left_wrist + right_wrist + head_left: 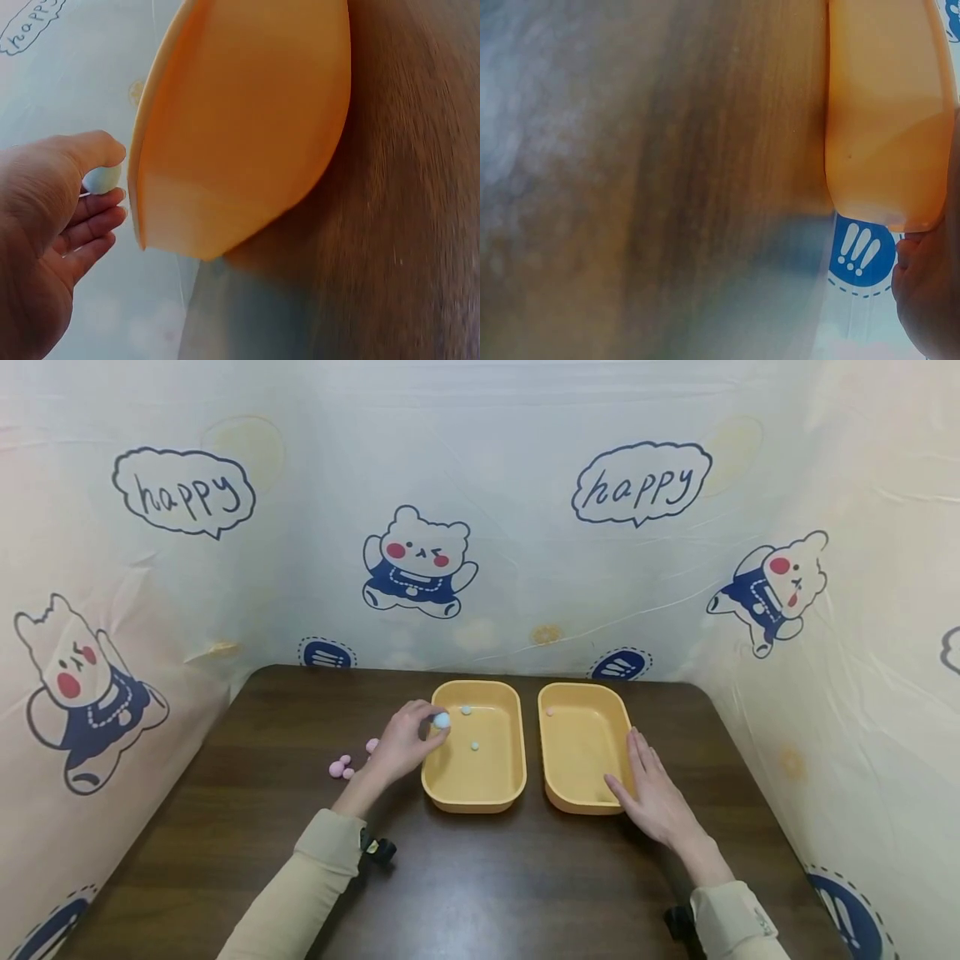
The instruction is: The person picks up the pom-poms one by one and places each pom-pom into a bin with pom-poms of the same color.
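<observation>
In the head view my left hand (402,742) pinches a pale blue ball (442,720) between thumb and fingertips, over the left rim of a yellow tray (480,783). The left wrist view also shows the ball (102,178), held outside the tray's edge. Inside that tray lie two small bluish-green balls, one farther back (466,710) and one nearer the middle (475,746). My right hand (662,806) rests against the right side of a second yellow tray (583,764), fingers straight and thumb over its rim. One tiny pink ball (550,712) lies inside it.
Several pink balls (337,769) lie on the dark wooden table (480,877) left of the trays, partly hidden by my left hand. The two trays stand side by side with a narrow gap. A printed cloth (510,568) hangs behind and at both sides.
</observation>
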Demonstrator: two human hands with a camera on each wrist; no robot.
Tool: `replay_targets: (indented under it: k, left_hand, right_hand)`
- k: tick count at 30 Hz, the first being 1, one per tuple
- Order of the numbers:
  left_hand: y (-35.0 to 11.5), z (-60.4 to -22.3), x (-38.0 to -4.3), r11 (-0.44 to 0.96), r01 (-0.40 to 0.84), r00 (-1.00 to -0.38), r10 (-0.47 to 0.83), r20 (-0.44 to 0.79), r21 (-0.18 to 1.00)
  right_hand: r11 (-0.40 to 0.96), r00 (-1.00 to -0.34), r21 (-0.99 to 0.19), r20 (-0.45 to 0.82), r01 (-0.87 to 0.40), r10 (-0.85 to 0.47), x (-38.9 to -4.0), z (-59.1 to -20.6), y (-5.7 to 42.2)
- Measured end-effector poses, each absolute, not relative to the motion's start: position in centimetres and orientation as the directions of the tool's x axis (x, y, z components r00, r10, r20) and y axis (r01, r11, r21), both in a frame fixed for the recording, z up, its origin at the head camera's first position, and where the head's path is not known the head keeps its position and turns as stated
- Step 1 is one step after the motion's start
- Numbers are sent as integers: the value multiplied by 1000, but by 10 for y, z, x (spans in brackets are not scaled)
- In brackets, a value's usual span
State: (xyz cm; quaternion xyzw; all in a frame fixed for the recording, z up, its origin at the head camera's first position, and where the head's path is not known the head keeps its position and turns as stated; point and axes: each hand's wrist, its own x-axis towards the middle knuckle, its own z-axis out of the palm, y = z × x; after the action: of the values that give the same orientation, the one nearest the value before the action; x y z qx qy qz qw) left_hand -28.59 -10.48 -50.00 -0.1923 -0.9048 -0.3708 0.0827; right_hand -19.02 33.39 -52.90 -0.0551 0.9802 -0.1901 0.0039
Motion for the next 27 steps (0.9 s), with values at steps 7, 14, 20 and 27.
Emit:
replay_targets:
  k: [7,14,20,27]
  left_hand:
    - [-91,-505,-293,627,418,-907,320,272,657]
    - [-82,-508,-304,644,412,-909,341,241,645]
    - [-75,-513,-312,656,426,-902,363,233,623]
    - [-68,-517,-315,650,476,-876,406,259,592]
  right_hand:
    - [921,-994,-375,6,-102,-107,-189,-527,335]
    - [921,-994,-373,10,-109,-113,-190,-527,335]
    - [921,-993,-372,13,-117,-120,-190,-528,336]
    - [918,-992,-380,6,-117,-124,-191,-529,335]
